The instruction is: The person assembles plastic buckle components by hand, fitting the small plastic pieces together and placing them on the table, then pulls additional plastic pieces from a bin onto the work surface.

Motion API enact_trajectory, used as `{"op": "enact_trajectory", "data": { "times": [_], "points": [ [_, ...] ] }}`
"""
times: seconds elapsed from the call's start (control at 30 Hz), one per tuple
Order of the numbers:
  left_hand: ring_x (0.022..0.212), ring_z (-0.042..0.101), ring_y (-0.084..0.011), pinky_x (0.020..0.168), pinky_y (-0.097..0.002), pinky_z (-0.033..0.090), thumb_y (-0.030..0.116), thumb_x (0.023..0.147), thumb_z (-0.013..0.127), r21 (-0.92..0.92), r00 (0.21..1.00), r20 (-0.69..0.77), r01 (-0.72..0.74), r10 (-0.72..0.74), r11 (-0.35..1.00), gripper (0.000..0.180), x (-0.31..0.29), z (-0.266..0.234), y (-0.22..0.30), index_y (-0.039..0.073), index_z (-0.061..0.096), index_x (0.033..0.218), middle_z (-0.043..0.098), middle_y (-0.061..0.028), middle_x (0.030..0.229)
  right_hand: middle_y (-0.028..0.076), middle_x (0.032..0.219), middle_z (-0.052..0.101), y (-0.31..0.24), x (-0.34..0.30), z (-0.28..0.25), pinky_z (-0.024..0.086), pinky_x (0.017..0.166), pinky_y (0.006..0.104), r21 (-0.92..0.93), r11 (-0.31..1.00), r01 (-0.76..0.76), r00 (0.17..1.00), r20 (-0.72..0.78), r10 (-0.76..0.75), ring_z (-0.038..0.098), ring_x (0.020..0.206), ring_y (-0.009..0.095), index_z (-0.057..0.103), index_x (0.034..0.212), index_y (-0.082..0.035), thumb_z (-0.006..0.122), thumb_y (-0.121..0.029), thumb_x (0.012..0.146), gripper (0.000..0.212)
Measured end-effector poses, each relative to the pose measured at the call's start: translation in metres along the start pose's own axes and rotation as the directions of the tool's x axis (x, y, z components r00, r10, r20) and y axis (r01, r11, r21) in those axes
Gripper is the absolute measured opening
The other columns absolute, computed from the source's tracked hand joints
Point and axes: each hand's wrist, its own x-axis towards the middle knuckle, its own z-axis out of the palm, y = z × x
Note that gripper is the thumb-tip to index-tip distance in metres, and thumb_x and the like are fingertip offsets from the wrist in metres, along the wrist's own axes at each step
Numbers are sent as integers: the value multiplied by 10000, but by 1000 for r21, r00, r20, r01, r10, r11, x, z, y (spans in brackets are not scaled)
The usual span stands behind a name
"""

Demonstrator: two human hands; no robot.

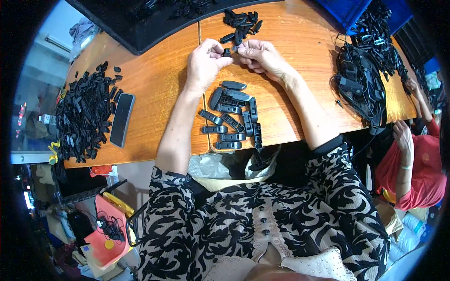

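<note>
Both my hands are over the far middle of the wooden table, their fingertips almost meeting. My left hand point(205, 63) pinches a small black plastic part point(227, 53) between thumb and forefinger. Close beside it, my right hand point(262, 58) is closed in a pinch at the tip; what it grips is too small to make out. Just beyond my fingers lies a small heap of black plastic pieces point(242, 21). Between my forearms, several longer black plastic parts point(229, 122) lie in a loose group, some with their ribbed hollow side up.
At the left, a large pile of small black parts point(84, 114) lies beside a phone point(123, 120). A black tray point(136, 23) stands at the far left, a blue bin point(347, 14) at the far right. A black bag with cables point(358, 86) lies right, near a co-worker in red point(422, 164).
</note>
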Motion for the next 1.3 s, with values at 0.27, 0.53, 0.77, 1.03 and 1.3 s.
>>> {"op": "enact_trajectory", "data": {
  "times": [0.27,0.53,0.77,1.03,1.3],
  "points": [
    [779,629,-105,730,-250,531,22,712,817,-6,999,42,-32,33,999,292,-6,4,0,27,728,990,696,-39,855,-55,675,518,3,1,0,232,454,188,-73,997,-4,999,45,8,365,531,19,636,859,-110,645,-283,948,195],
    [777,646,-100,756,-241,538,-22,726,793,34,978,135,-162,156,986,268,-6,5,9,39,735,980,685,-24,889,-67,563,441,-7,-2,-3,181,414,218,-161,985,-56,998,7,58,302,454,28,624,732,-105,725,-286,879,254],
    [800,656,-116,745,-255,541,-35,720,778,-94,987,105,-108,118,990,261,-6,6,-1,22,742,971,691,-49,884,19,653,586,-10,-2,6,320,455,232,-279,953,-121,987,-136,86,478,524,72,615,694,-70,758,-310,824,309],
    [1048,647,-166,935,-313,520,-13,771,755,-422,933,342,49,109,905,408,3,-9,-2,1,677,1171,695,-91,1139,15,758,684,-5,-10,-5,356,472,166,-156,988,18,986,165,8,589,579,52,687,979,-59,679,-353,929,298],
    [1360,407,-324,1121,-428,325,309,876,694,424,944,126,-329,304,844,593,17,-6,-20,157,514,1420,425,-118,1514,107,607,618,9,0,9,462,588,407,-607,773,186,976,24,-216,569,568,220,676,734,-13,745,-452,833,455]
  ]
}}
